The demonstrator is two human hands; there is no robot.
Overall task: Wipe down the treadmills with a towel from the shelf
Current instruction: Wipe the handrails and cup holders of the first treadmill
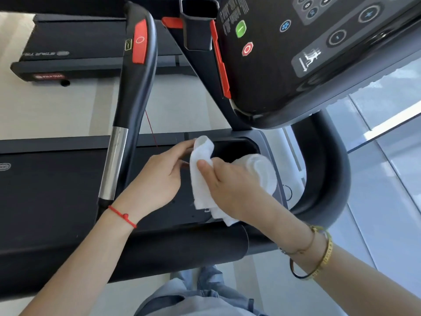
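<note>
head view looks down on one white towel (202,179) held between both hands, just near of the treadmill (68,201) motor cover and below its console (307,53). left hand (159,176) pinches the towel's far corner with thumb and fingertips; right hand (234,188) has its fingers curled around the bunched right part, thumb pressed on the cloth. to do this step well, i judge the cloth should be refolded flat into a pad before pressing it on the console and the handrail (134,76), wiping in overlapping passes. count: two treadmills, the second (75,42) far left; one towel; two hands.
</note>
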